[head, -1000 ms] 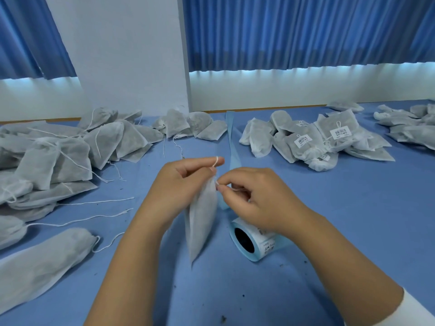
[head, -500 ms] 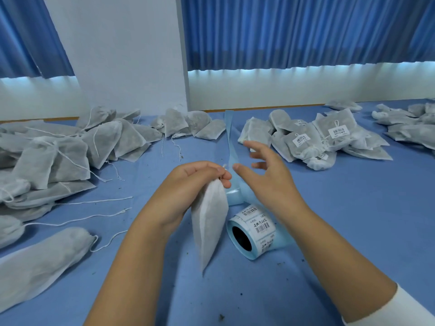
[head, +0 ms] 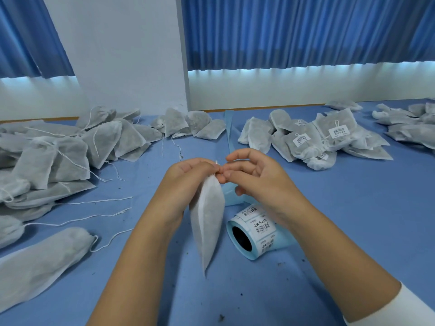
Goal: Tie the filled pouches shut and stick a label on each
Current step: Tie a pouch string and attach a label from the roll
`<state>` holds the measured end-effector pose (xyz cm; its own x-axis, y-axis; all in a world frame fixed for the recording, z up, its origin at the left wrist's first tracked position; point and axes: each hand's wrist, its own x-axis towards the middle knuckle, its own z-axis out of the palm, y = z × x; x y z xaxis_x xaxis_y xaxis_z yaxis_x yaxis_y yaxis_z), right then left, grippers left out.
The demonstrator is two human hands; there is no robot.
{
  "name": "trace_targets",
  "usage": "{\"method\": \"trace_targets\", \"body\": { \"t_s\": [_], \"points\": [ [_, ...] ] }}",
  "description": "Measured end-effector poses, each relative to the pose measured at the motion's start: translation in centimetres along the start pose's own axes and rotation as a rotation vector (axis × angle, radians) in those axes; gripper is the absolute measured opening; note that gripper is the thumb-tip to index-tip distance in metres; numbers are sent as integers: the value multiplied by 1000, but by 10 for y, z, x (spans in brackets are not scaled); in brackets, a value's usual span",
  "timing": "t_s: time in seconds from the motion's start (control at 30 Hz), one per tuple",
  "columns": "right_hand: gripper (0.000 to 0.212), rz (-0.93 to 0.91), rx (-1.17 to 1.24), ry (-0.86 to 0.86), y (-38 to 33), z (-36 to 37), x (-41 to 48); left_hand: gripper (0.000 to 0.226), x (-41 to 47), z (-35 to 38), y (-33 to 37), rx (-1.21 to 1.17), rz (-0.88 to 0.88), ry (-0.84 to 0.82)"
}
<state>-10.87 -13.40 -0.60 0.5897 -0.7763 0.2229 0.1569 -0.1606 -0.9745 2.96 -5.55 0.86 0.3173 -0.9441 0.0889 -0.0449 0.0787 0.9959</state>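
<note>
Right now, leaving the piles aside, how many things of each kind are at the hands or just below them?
Hands: 2, the left hand and the right hand
Pouch, gripped by the left hand: 1
Label roll, lying on the table: 1
Total: 4

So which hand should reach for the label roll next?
Probably right. The left hand grips the pouch by its neck, while the right hand is the one nearer the label roll.
</note>
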Motion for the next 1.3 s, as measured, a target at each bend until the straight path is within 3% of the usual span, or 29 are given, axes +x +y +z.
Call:
{"method": "trace_targets", "body": {
  "t_s": [0.37,0.73,0.93,1.1,1.3],
  "points": [
    [16,11,-79,-45,-5,-5,0,23,3,0,-5,102,-10,58],
    [27,146,470,-27,-4,-2,2,21,8,2,-13,243,15,79],
    [21,-2,-167,103,-4,1,-2,25,8,4,-14,263,45,91],
    [15,-46,-228,76,-6,0,-3,22,9,4,-14,285,36,89],
    [19,90,-84,5,-9,-2,-2,16,6,3,-11,241,-4,43]
  ]
}}
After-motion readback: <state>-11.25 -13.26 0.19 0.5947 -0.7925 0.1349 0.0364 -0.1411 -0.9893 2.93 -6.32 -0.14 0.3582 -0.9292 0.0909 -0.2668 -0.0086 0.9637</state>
